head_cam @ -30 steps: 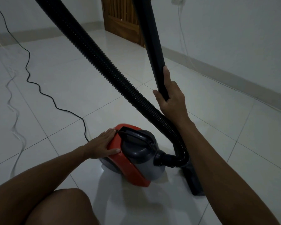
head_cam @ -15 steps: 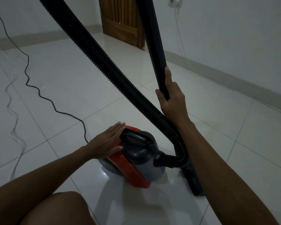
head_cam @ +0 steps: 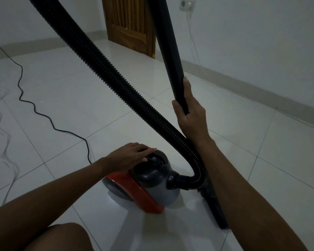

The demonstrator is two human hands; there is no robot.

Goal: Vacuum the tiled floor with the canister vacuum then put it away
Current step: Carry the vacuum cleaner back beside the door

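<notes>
From the head camera I watched the red-and-grey canister vacuum (head_cam: 143,185) sit on the white tiled floor (head_cam: 65,98), just ahead of the person's bare knee (head_cam: 62,236). The left hand (head_cam: 129,156) lay flat on its dark top handle (head_cam: 153,163), fingers extended and gripping nothing. The right hand (head_cam: 190,116) was curled round the black wand (head_cam: 170,57) (held nearly upright). The ribbed hose (head_cam: 105,73) arced down into the canister's front; a black power cord (head_cam: 36,111) snaked left. A wooden door (head_cam: 129,28) stood behind.
</notes>
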